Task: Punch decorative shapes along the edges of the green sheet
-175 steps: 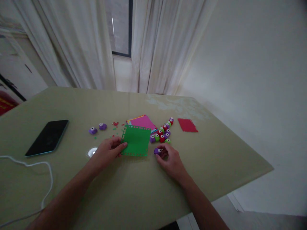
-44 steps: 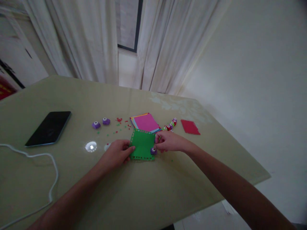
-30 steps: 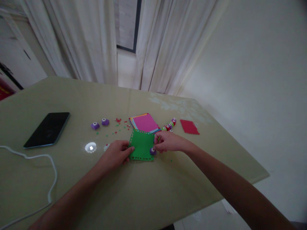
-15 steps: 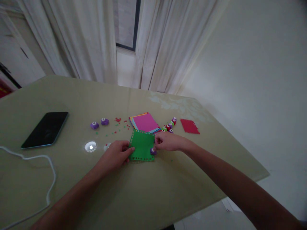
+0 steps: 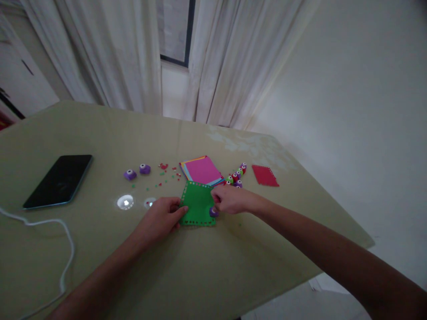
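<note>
A green sheet of paper [image 5: 196,201] with small holes punched along its edges is held just over the table. Its left edge is pinched between the thumb and fingers of my left hand [image 5: 166,212]. A small purple paper punch [image 5: 214,212] with a white top sits at the sheet's right edge. Over that punch, my right hand [image 5: 230,199] is curled closed, its thumb pressing down on the top. Part of the punch and the sheet's upper right edge are hidden behind the right hand.
Behind the sheet lies a stack of coloured paper [image 5: 202,170], with a row of small punches [image 5: 237,173] beside it. A red punched sheet [image 5: 265,175] lies farther right. Leftward are two purple punches [image 5: 130,174], paper bits [image 5: 163,166], a black tablet [image 5: 60,181] and a white cable [image 5: 68,240].
My right hand has shifted slightly left and its thumb has come down onto the punch's top. The left hand keeps its pinch on the green sheet.
</note>
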A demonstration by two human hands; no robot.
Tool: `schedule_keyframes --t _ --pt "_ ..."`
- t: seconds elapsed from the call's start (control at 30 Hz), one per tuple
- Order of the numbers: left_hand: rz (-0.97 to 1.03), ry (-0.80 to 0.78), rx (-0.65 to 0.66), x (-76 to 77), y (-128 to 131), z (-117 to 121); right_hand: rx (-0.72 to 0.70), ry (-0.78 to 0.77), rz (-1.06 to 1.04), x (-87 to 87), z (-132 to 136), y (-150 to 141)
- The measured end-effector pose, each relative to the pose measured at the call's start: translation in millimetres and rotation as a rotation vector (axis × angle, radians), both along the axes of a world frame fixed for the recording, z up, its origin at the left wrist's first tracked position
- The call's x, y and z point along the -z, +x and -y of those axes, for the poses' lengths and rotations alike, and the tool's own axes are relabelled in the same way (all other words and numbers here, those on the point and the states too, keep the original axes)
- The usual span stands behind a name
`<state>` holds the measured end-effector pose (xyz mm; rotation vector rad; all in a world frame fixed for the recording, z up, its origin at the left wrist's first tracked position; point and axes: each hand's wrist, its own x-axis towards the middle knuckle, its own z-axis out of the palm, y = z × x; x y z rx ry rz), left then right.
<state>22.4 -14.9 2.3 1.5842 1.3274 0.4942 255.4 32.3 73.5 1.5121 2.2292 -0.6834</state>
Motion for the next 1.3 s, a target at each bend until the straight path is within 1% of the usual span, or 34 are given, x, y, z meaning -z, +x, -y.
schedule_keyframes --t 0.1,0.2,0.33,0.4,0.53,0.6,0.7,0.8,0.87,0.97,1.1,1.2,1.3 --pt "-0.02 0.021 0.011 -0.2 1 -1 0.019 0.004 -0.043 4.0 2 2" --pt "-0.012 0.009 0.015 0.6 1 -2 0.053 -0.021 -0.095 8.4 1 6" --pt "-0.013 0.03 0.011 1.6 0 -1 0.083 -0.023 -0.149 13.3 1 15" --pt "-0.024 0.045 0.013 2.1 0 -1 0.129 -0.022 -0.232 15.4 3 22" --pt "-0.025 0.043 0.003 3.0 -1 -1 0.245 -0.037 -0.469 19.4 10 35" --pt "-0.016 0.038 -0.005 3.9 -2 -1 0.253 -0.041 -0.57 21.7 14 37" --pt "0.011 0.035 -0.009 6.8 -6 -2 0.19 -0.028 -0.647 27.0 18 36" --pt "0.019 0.053 -0.038 9.5 -14 -6 0.134 0.043 -0.626 33.2 22 32" --pt "0.006 0.09 -0.086 8.5 -20 -9 0.131 0.098 -0.6 36.4 25 33" --pt "0.026 0.159 -0.183 1.3 -25 -10 0.155 0.137 -0.592 39.0 30 36" --pt "0.117 0.241 -0.287 -13.1 -21 -4 0.16 0.196 -0.571 39.9 33 40" --pt "0.147 0.286 -0.329 -20.6 -17 3 0.166 0.236 -0.528 40.0 33 40" --pt "0.161 0.305 -0.333 -22.2 -16 7 0.152 0.292 -0.504 40.2 33 38"
